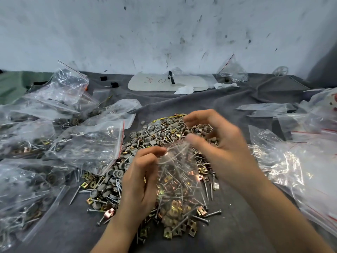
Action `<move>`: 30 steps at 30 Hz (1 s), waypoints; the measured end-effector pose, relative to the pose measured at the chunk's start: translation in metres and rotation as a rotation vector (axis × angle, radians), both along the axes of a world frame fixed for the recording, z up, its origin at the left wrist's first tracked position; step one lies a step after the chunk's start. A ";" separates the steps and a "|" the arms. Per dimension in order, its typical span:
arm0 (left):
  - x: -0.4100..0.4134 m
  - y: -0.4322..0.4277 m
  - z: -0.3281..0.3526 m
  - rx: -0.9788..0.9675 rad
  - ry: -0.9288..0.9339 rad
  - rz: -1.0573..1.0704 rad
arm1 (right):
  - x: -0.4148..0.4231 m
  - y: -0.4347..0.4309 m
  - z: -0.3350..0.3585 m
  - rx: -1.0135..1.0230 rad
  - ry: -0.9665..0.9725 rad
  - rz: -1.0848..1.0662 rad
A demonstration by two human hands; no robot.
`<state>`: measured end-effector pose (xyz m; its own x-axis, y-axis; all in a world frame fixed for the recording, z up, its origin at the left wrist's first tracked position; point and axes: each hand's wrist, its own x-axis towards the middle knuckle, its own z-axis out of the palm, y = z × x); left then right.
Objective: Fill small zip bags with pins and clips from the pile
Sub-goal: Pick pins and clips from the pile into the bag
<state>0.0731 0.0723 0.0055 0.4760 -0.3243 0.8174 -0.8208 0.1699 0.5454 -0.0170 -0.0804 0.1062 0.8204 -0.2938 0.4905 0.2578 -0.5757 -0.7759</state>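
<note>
Scrawl [149, 80] on board [191, 83] illegible; left hand [140, 179] pinches bag [179, 179].

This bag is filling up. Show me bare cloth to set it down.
Freest: the grey cloth between the pile and the white board behind it. A smaller bare patch lies front-left, between the pile and the filled bags. Crowded: filled bags left, flat bags right.

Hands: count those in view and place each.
2. Left hand grips the bag by its left edge over the pile; right hand, blurred, is at the bag's mouth, thumb against it. No others show.
</note>
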 end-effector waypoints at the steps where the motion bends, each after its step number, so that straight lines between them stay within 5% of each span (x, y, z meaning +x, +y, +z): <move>1: 0.000 0.000 0.001 -0.011 -0.007 0.030 | -0.004 -0.009 -0.002 0.072 -0.016 -0.077; 3: 0.000 0.000 0.002 -0.040 -0.006 0.071 | -0.009 -0.027 -0.014 0.051 0.134 -0.240; 7: -0.001 -0.001 0.003 -0.059 -0.003 0.094 | -0.015 -0.031 -0.061 -0.270 0.797 -0.230; 15: -0.001 -0.002 0.002 -0.046 0.012 0.111 | -0.009 -0.018 -0.074 -0.425 0.857 -0.310; 24: 0.000 -0.002 0.001 -0.029 0.035 0.060 | 0.010 -0.029 -0.041 -0.390 0.696 -0.259; 30: 0.000 -0.002 0.000 -0.013 0.039 0.024 | 0.006 -0.013 0.000 0.126 -0.107 -0.177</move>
